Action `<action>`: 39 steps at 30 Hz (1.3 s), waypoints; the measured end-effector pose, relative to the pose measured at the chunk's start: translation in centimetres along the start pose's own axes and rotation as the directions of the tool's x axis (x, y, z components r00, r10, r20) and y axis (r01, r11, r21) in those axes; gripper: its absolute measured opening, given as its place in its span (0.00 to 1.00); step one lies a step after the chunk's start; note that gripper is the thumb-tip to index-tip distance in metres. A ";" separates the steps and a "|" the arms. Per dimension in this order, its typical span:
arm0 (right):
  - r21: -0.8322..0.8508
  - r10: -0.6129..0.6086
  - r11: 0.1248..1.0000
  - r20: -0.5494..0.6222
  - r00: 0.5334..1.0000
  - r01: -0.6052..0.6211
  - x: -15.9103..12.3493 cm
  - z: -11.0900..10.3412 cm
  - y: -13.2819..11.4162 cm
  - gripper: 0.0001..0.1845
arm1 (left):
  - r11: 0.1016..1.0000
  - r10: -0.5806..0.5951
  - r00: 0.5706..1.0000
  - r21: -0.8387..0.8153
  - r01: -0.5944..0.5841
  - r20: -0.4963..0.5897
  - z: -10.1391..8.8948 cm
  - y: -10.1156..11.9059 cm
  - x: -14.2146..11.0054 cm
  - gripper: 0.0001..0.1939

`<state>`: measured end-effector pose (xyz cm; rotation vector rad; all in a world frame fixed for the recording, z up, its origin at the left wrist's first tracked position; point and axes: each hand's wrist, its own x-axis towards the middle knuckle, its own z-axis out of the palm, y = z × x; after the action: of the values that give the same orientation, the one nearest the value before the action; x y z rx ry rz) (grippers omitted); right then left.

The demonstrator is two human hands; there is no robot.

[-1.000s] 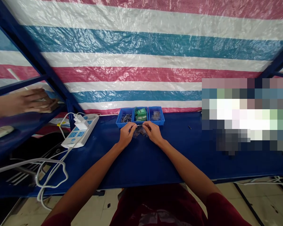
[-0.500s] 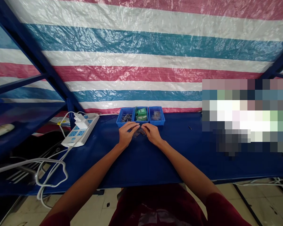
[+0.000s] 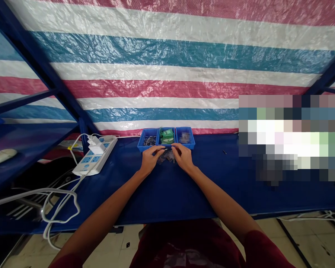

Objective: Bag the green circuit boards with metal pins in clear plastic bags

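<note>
Blue table (image 3: 167,193), smooth-topped, straight near edge; two bare hands over it, short of the far edge, about midway between the side edges.

Item: left hand (image 3: 150,160), grip pinched on a slim pale piece (image 3: 165,149), tip showing. Item: right hand (image 3: 184,158), fingertips drawn together; whether they clasp anything cannot be told.

Risks, as judged: so slight a piece, held by fingertips alone, could slip and roll on the slick top; dropped among the clear packets (image 3: 163,158) below, it might be hard to pick out. Knuckles close to the trays could nudge one.

Item: three blue plastic trays (image 3: 145,147), rectangular, side by side along the far edge. Left: dark, slender, rod-like pieces (image 3: 150,140), jumbled, glinting. Middle: green packets (image 3: 166,136), crumpled. Right: clear film bags (image 3: 185,137), limp.

Item: dark sliver (image 3: 225,152), loose, right of the trays, nearer the far edge.

Item: white power strip (image 3: 96,160), hard-shelled, oblong, toward the far left corner.

Backing: striped woven sheet (image 3: 167,89), glossy, wrinkled.
</note>
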<state>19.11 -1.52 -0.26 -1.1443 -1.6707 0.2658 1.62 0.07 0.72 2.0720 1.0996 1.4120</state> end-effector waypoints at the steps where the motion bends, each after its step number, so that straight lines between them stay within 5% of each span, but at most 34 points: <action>1: 0.021 -0.018 1.000 0.033 0.999 0.018 0.0 0.1 0.1 0.17 | 0.999 -0.035 0.999 -0.026 0.035 -0.001 0.0 0.0 0.0 0.12; 7: 0.064 -0.133 0.990 0.156 0.979 0.124 -0.2 0.5 0.3 0.16 | 0.980 -0.125 0.992 -0.154 0.128 0.031 0.0 -0.1 -0.2 0.15; 18: 0.038 -0.036 0.999 0.039 0.999 0.034 0.1 0.4 0.3 0.17 | 0.973 -0.182 0.983 -0.148 0.177 -0.021 -0.4 0.3 0.4 0.13; 21: 0.011 0.012 1.000 0.026 1.000 -0.012 0.1 0.4 0.5 0.17 | 0.926 -0.307 0.940 -0.276 0.259 -0.148 -0.5 -0.3 1.1 0.14; 26: -0.085 0.037 0.996 0.111 0.993 -0.028 0.1 0.5 0.9 0.14 | 0.807 -0.521 0.795 -0.483 0.339 -0.312 -1.5 -2.1 2.7 0.18; 31: -0.165 0.064 0.986 0.210 0.976 -0.030 0.0 0.8 1.3 0.11 | 0.807 -0.500 0.850 -0.446 0.388 -0.166 -2.4 -2.5 3.2 0.23; 35: -0.190 0.081 0.981 0.226 0.971 -0.037 0.0 0.7 1.3 0.09 | 0.979 -0.196 0.979 -0.038 0.198 0.063 -3.2 -1.9 2.7 0.18; 39: -0.194 0.097 0.980 0.223 0.970 -0.054 0.2 0.4 0.9 0.09 | 0.922 -0.010 0.886 0.347 -0.171 0.463 -4.1 -2.0 2.3 0.17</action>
<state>19.28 -0.81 -0.87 -1.3616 -1.8897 0.3053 -2.40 2.71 2.40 2.5711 1.1506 0.7010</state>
